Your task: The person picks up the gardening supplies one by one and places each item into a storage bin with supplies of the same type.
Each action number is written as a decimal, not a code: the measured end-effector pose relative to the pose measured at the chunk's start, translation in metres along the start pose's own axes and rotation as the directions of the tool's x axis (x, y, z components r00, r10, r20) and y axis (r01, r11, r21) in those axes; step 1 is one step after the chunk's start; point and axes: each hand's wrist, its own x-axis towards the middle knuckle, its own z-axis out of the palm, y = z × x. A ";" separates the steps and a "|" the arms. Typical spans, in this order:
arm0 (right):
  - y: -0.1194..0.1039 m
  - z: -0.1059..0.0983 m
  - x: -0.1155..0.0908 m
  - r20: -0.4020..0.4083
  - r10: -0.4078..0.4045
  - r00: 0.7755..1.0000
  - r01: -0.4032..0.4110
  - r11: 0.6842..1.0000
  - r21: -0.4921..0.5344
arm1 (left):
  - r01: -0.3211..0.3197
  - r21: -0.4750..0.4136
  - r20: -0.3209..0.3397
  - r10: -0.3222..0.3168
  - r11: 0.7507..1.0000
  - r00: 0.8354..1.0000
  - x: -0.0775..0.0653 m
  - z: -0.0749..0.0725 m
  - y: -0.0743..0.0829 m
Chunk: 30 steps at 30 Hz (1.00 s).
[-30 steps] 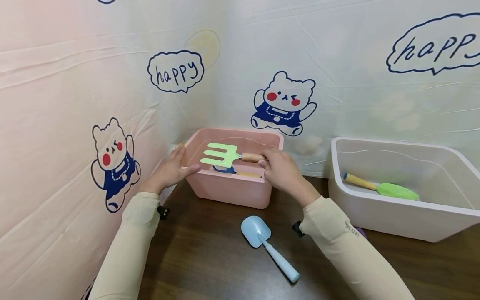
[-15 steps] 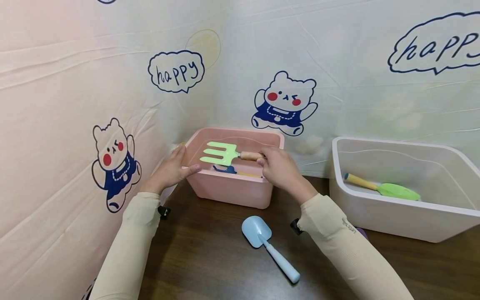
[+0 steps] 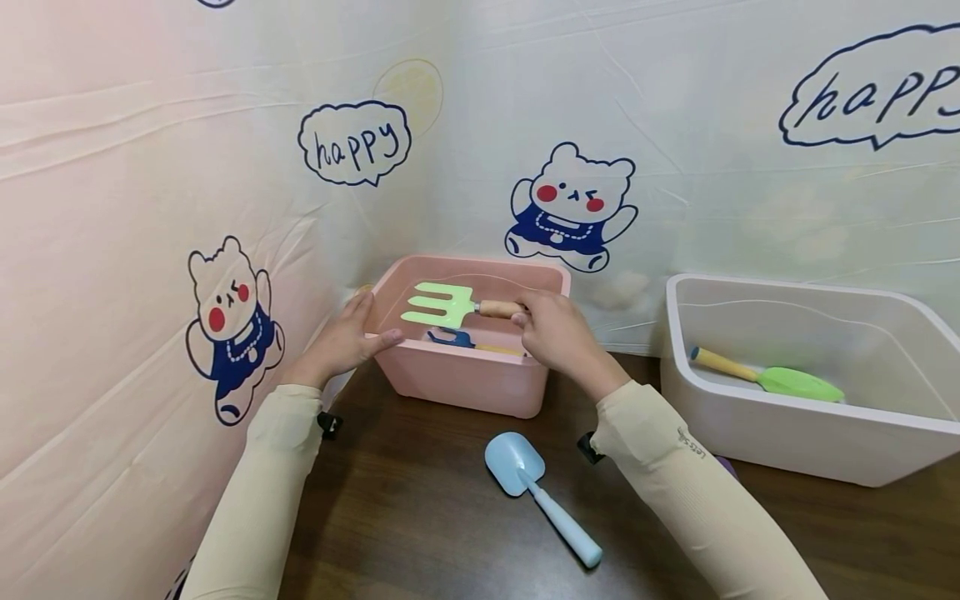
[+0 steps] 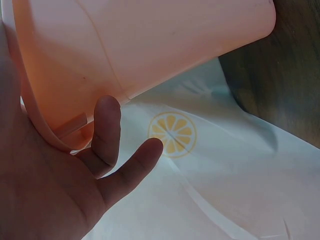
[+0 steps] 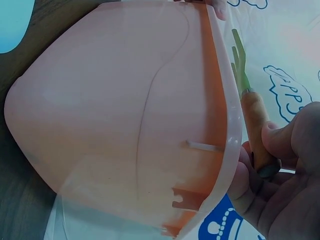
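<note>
My right hand (image 3: 557,332) grips the wooden handle (image 5: 256,120) of a light-green three-pronged garden fork (image 3: 441,305). The fork lies level over the pink bin (image 3: 457,379), prongs pointing left. In the right wrist view the thumb and fingers pinch the handle's end, just beyond the bin's rim. Inside the bin, below the fork, a small blue-headed tool (image 3: 453,338) with a yellow handle shows partly. My left hand (image 3: 342,340) rests at the bin's left front corner, thumb on the front rim. In the left wrist view two fingers (image 4: 106,131) stretch out beyond the bin's outside wall.
A light-blue trowel (image 3: 514,463) lies on the dark wooden table (image 3: 405,517) in front of the pink bin. To the right stands a larger whitish bin (image 3: 787,442) holding a green trowel (image 3: 801,383) with a yellow handle. A printed cloth (image 3: 465,183) hangs behind and on the left.
My right hand and the fork have shifted slightly away from the bin's front rim, so more of the blue-headed tool shows. The left hand stays at the corner.
</note>
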 end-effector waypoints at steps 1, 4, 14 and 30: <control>0.000 0.000 0.000 0.000 0.002 1.000 -0.002 1.000 0.000 | -0.001 0.000 0.001 0.001 1.000 1.000 0.000 0.000 0.000; -0.001 0.001 0.001 -0.001 0.006 1.000 -0.006 1.000 -0.001 | -0.005 0.004 0.004 0.005 1.000 1.000 -0.001 0.000 -0.001; -0.003 -0.003 0.001 0.031 0.039 0.999 -0.039 0.999 0.016 | -0.018 0.004 0.000 0.018 1.000 1.000 0.000 0.000 0.004; -0.004 -0.002 0.002 0.041 0.038 0.998 -0.038 0.999 -0.015 | -0.023 0.013 -0.003 0.023 1.000 1.000 0.001 0.000 -0.001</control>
